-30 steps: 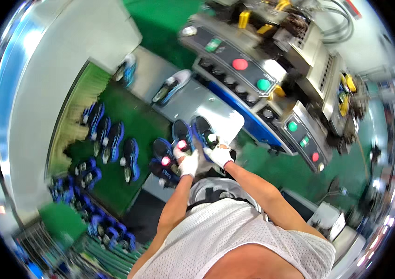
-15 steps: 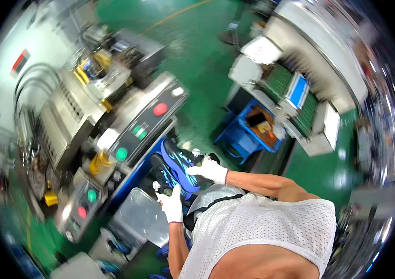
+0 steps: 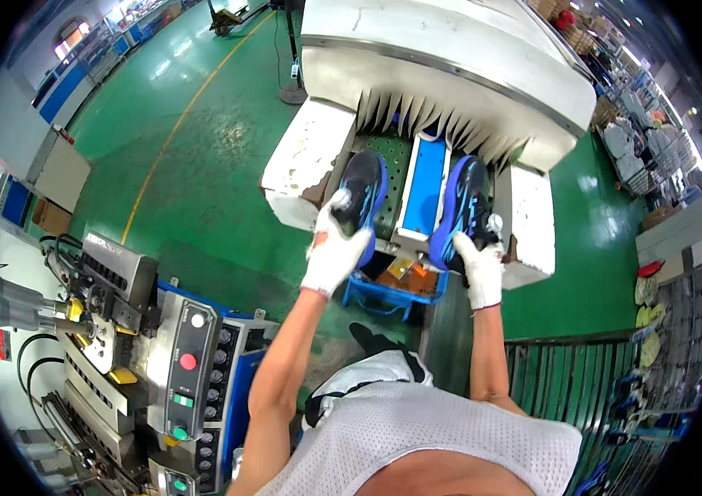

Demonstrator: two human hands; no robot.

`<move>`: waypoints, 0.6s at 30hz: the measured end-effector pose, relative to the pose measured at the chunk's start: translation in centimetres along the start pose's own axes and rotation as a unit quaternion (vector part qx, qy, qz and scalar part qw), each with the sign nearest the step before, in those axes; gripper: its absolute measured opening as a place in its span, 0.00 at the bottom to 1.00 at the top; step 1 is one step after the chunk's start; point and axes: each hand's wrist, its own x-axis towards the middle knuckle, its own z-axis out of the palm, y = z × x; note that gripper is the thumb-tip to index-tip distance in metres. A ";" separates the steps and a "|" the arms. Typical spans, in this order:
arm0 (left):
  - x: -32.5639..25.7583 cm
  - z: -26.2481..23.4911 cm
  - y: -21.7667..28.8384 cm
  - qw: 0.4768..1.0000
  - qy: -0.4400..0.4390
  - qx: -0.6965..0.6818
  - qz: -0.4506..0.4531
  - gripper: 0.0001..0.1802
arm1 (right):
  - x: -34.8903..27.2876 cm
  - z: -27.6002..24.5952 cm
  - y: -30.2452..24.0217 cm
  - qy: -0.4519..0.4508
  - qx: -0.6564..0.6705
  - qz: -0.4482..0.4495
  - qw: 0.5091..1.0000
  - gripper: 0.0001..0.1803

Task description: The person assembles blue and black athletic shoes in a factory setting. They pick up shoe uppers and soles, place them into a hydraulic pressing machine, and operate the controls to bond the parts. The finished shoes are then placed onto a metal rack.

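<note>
My left hand (image 3: 334, 255), in a white knit glove, grips a black sneaker (image 3: 363, 183) with a blue-purple sole, its toe pointing away from me. A matching sneaker (image 3: 470, 194) is held at its heel end by my right hand (image 3: 481, 271), gloved the same way. Both shoes are at the mouth of a large white machine (image 3: 442, 74), over its green perforated belt (image 3: 395, 161). Between them runs a blue strip in a white frame (image 3: 424, 186). Whether the soles rest on the belt I cannot tell.
A hanging strip curtain (image 3: 425, 114) covers the machine's opening, between two white side housings (image 3: 310, 161). Below is a blue cart (image 3: 392, 299). A press with a button panel (image 3: 188, 364) stands at my left. A roller rack (image 3: 562, 380) lies to the right.
My view has swung right, from the press to the white machine. The two sneakers, held close together before, are now apart, one in each hand, at the belt.
</note>
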 end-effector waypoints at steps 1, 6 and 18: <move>3.5 2.0 0.1 0.997 0.008 0.079 0.013 0.49 | 3.3 -0.3 1.0 0.032 -0.061 -0.056 0.996 0.55; 17.0 11.3 -5.0 0.986 0.037 0.067 0.150 0.44 | 15.5 4.6 0.7 0.058 -0.202 -0.075 0.975 0.48; -10.3 -1.8 -13.9 0.997 -0.016 0.033 -0.070 0.21 | 3.5 14.3 -5.2 -0.231 0.080 -0.385 0.890 0.29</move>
